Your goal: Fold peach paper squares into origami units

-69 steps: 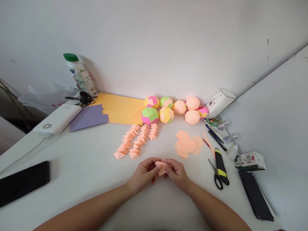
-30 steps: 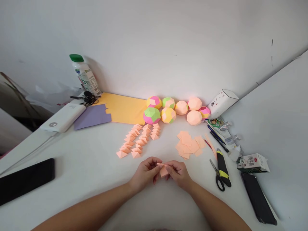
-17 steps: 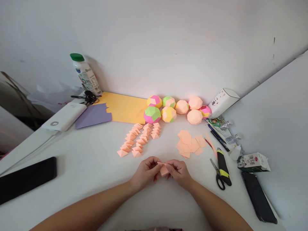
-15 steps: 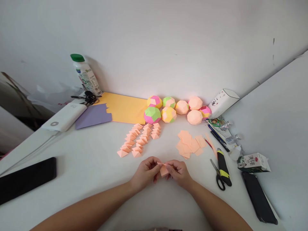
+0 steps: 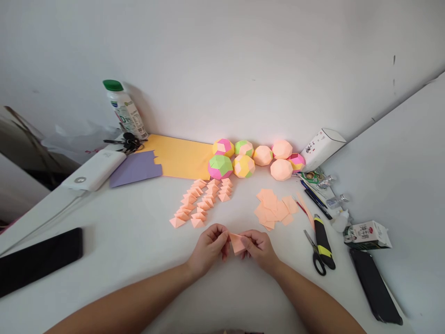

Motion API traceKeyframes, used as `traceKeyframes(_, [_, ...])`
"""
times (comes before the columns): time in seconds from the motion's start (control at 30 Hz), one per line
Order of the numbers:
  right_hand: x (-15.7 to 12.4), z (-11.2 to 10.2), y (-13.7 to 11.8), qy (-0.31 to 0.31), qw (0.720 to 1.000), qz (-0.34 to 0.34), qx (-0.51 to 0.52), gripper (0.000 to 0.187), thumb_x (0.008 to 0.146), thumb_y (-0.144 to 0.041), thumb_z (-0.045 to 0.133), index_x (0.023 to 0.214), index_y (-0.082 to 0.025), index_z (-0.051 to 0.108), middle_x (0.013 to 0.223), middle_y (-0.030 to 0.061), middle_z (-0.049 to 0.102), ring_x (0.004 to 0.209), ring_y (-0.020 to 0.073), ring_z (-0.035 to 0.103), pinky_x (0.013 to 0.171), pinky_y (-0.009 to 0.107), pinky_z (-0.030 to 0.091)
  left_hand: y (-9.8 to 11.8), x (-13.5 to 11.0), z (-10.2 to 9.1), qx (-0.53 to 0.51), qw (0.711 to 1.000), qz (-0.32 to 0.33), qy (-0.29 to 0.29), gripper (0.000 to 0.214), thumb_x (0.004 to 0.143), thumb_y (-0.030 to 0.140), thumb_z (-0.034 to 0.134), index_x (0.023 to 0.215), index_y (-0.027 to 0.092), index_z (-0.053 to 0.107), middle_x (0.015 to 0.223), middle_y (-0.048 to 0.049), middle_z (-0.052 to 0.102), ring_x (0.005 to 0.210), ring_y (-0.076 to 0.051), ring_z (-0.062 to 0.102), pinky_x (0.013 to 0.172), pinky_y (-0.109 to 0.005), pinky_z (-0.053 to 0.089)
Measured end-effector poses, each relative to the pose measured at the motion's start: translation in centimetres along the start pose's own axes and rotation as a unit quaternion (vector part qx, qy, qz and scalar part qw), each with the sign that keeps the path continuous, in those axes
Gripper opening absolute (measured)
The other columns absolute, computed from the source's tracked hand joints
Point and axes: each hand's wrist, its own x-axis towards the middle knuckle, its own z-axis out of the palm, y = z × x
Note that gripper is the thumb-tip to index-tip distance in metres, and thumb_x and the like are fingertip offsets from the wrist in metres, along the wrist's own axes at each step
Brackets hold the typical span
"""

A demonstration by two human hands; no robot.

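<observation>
Between my hands, low over the white table, is a small peach piece of paper (image 5: 238,244), partly folded. My left hand (image 5: 212,246) pinches its left corner between thumb and fingers. On the opposite side my right hand (image 5: 257,248) grips it, the thumb lying across the front. Ahead of the hands, rows of folded peach paper units (image 5: 188,200) nest into one another. To their right lies a loose pile of flat peach paper squares (image 5: 273,209). Several many-sided paper balls (image 5: 244,166) in peach, green, yellow and pink stand against the wall.
Scissors (image 5: 317,255), a black-and-yellow utility knife (image 5: 323,241), a small carton (image 5: 367,234) and a dark phone (image 5: 375,286) lie on the right. Leftward are another black phone (image 5: 41,260), a white power bank (image 5: 95,169), purple paper (image 5: 135,169), orange paper (image 5: 184,157) and a bottle (image 5: 127,111).
My left fingers have shifted slightly left and up along the paper's corner, so more of the paper shows. My right hand stays nearly still. Nothing else on the table has moved.
</observation>
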Motion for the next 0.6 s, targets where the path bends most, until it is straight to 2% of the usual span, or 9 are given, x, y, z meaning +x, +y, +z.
traceKeyframes(0.13, [0.00, -0.07, 0.06, 0.005, 1.000, 0.007, -0.007, 0.030, 0.086, -0.041, 0.053, 0.087, -0.014, 0.066, 0.056, 0.0000, 0.061, 0.046, 0.0110, 0.056, 0.046, 0.023, 0.046, 0.47, -0.08, 0.16, -0.015, 1.000, -0.002, 0.002, 0.025, 0.082, 0.041, 0.053, 0.074, 0.019, 0.047, 0.050, 0.0054, 0.053, 0.041, -0.009, 0.047, 0.041, -0.021, 0.041])
traceKeyframes(0.27, [-0.05, -0.01, 0.11, 0.002, 1.000, 0.013, 0.004, 0.030, 0.085, -0.042, 0.054, 0.087, -0.014, 0.066, 0.057, 0.0005, 0.061, 0.047, 0.0115, 0.057, 0.047, 0.023, 0.047, 0.67, -0.22, 0.31, 0.024, 0.999, -0.007, -0.029, 0.024, 0.079, 0.041, 0.057, 0.084, 0.019, 0.050, 0.048, 0.0066, 0.053, 0.041, -0.009, 0.047, 0.043, -0.021, 0.040])
traceKeyframes(0.4, [-0.09, 0.09, 0.09, -0.014, 1.000, 0.015, 0.004, 0.031, 0.085, -0.042, 0.055, 0.086, -0.014, 0.067, 0.060, 0.0016, 0.061, 0.051, 0.0122, 0.058, 0.049, 0.024, 0.049, 0.69, -0.33, 0.44, 0.089, 0.994, -0.013, -0.054, 0.026, 0.077, 0.042, 0.060, 0.075, 0.018, 0.052, 0.046, 0.0060, 0.053, 0.038, -0.008, 0.045, 0.041, -0.019, 0.035])
traceKeyframes(0.6, [-0.13, 0.08, -0.04, -0.002, 1.000, 0.018, 0.002, 0.027, 0.085, -0.040, 0.056, 0.087, -0.014, 0.063, 0.059, 0.0005, 0.062, 0.050, 0.0116, 0.059, 0.048, 0.023, 0.046, 0.63, -0.25, 0.35, 0.070, 0.997, -0.025, -0.027, 0.030, 0.078, 0.048, 0.057, 0.073, 0.019, 0.047, 0.043, 0.0068, 0.051, 0.038, -0.009, 0.044, 0.040, -0.020, 0.037])
